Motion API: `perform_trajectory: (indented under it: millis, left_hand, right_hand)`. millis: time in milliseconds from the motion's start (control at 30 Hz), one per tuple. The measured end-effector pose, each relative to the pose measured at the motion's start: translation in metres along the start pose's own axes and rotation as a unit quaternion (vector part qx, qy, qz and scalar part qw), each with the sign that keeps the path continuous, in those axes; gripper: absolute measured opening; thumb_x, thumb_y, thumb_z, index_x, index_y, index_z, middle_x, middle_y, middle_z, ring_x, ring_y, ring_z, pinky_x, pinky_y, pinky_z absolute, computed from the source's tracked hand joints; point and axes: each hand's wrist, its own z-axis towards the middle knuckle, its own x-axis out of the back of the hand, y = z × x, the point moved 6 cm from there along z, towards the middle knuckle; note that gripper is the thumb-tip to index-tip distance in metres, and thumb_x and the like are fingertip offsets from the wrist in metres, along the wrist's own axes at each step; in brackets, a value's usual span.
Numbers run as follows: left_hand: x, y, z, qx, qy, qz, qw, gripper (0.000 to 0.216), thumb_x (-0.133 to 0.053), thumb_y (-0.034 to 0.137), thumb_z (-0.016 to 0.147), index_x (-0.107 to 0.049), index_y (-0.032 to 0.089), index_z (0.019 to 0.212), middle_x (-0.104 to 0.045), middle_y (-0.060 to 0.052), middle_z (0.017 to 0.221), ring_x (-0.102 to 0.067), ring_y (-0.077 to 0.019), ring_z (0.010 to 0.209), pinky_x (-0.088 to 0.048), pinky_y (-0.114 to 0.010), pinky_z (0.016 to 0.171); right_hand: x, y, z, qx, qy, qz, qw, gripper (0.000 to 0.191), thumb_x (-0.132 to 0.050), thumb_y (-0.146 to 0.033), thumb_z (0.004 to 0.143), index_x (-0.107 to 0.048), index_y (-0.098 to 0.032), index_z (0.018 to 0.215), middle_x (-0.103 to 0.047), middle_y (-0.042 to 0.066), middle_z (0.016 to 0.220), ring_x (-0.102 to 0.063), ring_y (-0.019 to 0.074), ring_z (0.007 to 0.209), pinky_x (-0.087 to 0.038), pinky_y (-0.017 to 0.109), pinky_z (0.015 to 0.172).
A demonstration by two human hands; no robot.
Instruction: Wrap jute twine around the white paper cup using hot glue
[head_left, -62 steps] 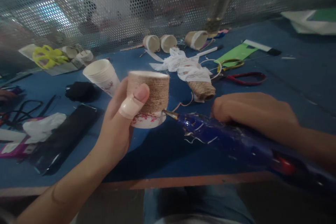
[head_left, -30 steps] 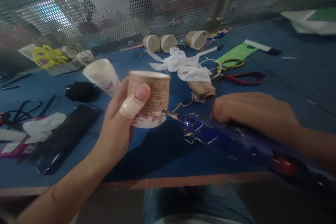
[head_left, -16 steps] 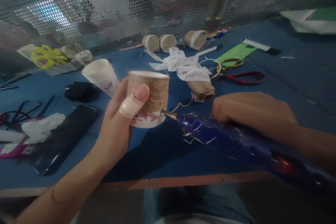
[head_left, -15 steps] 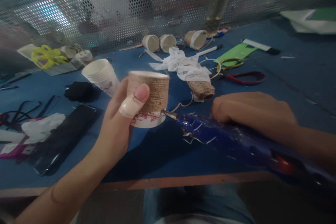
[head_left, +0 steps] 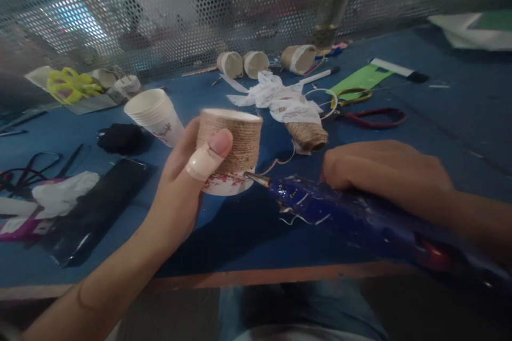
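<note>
My left hand [head_left: 184, 186] is wrapped round a paper cup [head_left: 231, 149] that is mostly bound in brown twine, its white bottom band bare; a plaster is on the thumb. My right hand [head_left: 384, 170] is closed on a blue glue gun [head_left: 340, 213]. The gun's metal nozzle touches the cup's lower right edge where the twine ends. A strand of twine runs from the cup to a twine spool [head_left: 306, 135] on the blue table [head_left: 440, 133].
A stack of white paper cups [head_left: 154, 114] lies left of the held cup. White ribbon [head_left: 276, 96], red-handled scissors [head_left: 372, 117], a green card [head_left: 362, 80], yellow scissors [head_left: 68, 85], a black phone [head_left: 96, 208] and several tape rolls [head_left: 256, 64] lie around. A perforated metal screen [head_left: 240, 5] stands behind.
The cup has tilted slightly and shifted a little right in my left hand. The nozzle stays at its lower edge. My right hand has barely moved.
</note>
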Motion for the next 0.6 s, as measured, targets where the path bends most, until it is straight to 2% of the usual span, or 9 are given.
perform_trajectory:
  millis: [267,467,600]
  left_hand:
    - [0.0037,-0.0035,-0.0013,0.010,-0.013,0.040,0.999,0.028,-0.073,0.048,0.098,-0.082,0.026,0.113,-0.079,-0.003,0.105,-0.076,-0.0241,0.095,-0.060,-0.035,0.081]
    - [0.0011,-0.0050,0.0003,0.032,-0.030,0.044,0.998,0.031,-0.075,0.050,0.097,-0.080,0.026,0.116,-0.078,-0.004,0.106,-0.076,-0.0234,0.093,-0.060,-0.032,0.077]
    - [-0.0014,-0.0049,0.0002,0.030,-0.047,0.042,0.998,0.030,-0.076,0.050,0.096,-0.081,0.027,0.114,-0.076,-0.004,0.104,-0.074,-0.0234,0.097,-0.060,-0.031,0.079]
  right_hand:
    - [0.0015,-0.0054,0.0000,0.011,0.006,0.000,1.000,0.017,-0.041,-0.018,0.105,-0.040,-0.028,0.091,-0.056,-0.006,0.075,-0.055,0.0140,0.062,-0.040,0.031,0.058]
    - [0.0000,-0.0053,-0.0003,0.023,-0.012,-0.006,1.000,0.023,-0.034,-0.013,0.107,-0.043,-0.029,0.093,-0.062,-0.006,0.078,-0.059,0.0147,0.064,-0.043,0.031,0.059]
    - [0.0026,-0.0077,-0.0005,0.034,0.006,-0.009,0.999,0.021,-0.038,-0.020,0.112,-0.046,-0.029,0.095,-0.064,-0.006,0.078,-0.064,0.0162,0.068,-0.047,0.032,0.062]
